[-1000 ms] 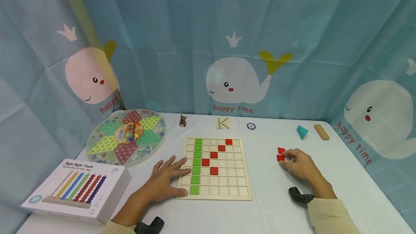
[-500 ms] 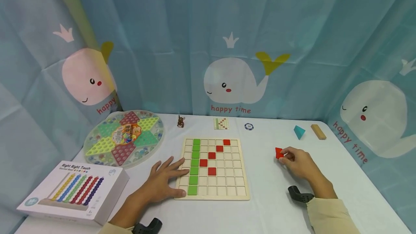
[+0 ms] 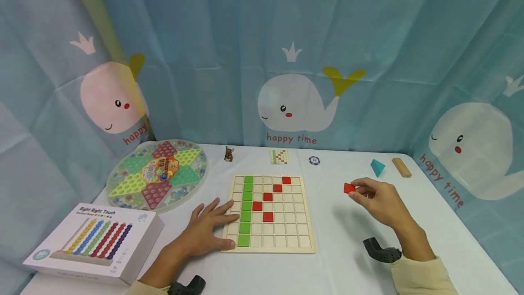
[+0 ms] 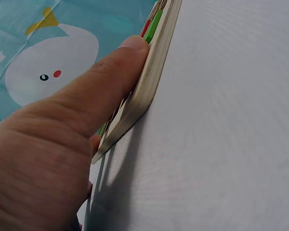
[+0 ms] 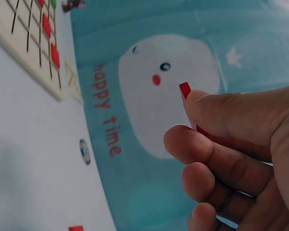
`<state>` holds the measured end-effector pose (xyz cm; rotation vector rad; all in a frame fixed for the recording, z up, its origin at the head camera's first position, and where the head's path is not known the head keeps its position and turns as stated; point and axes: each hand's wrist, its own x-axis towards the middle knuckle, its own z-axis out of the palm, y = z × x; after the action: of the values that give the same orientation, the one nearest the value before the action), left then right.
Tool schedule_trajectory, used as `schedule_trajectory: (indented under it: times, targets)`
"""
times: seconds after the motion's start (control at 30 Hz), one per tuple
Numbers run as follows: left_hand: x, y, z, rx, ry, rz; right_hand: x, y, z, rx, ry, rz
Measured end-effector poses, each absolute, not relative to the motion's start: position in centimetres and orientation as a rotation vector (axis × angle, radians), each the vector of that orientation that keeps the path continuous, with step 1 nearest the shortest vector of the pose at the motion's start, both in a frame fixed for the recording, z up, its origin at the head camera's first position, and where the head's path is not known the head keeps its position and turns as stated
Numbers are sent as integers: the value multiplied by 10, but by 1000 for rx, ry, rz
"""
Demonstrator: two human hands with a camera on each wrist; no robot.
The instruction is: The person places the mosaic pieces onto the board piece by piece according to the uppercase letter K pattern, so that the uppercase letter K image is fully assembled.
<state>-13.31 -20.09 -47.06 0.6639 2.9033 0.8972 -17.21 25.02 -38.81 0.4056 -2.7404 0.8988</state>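
A square wooden grid board [image 3: 282, 229] lies on the table, with a column of green tiles [image 3: 245, 216] near its left side and several red tiles [image 3: 268, 216] to the right of them. My left hand [image 3: 206, 226] rests with spread fingers on the board's left edge; its thumb [image 4: 101, 89] touches the rim in the left wrist view. Between thumb and index finger, my right hand [image 3: 378, 199] pinches a red tile [image 3: 349, 188] above the table, right of the board. Another red piece [image 5: 76, 228] shows at the bottom of the right wrist view.
Behind the board stand a small brown figurine [image 3: 229, 154], a pattern card [image 3: 279, 157] and a round chip [image 3: 314, 160]. A teal block [image 3: 377, 167] and a wooden bar [image 3: 401, 167] lie back right. A round game board [image 3: 157, 174] and a white box [image 3: 94, 242] occupy the left.
My right hand has taken hold of a red tile, lifted it off the table and tilted it. My left hand stays on the board's edge.
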Motion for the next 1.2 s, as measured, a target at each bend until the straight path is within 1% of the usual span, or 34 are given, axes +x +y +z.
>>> schedule_trajectory:
  times: [0.2,0.47,0.87,1.2]
  targets:
    - [-133,-200,-471,678,2911,887,-161,236,-380,519,-2612,913]
    - [-134,-202,-470,673,2918,878,-149,211,-379,573,-2566,1049]
    - [-133,-201,-472,657,2902,880,-140,166,-395,581,-2653,1209]
    - [-133,-201,-469,642,2901,890,-140,135,-416,679,-2750,1285]
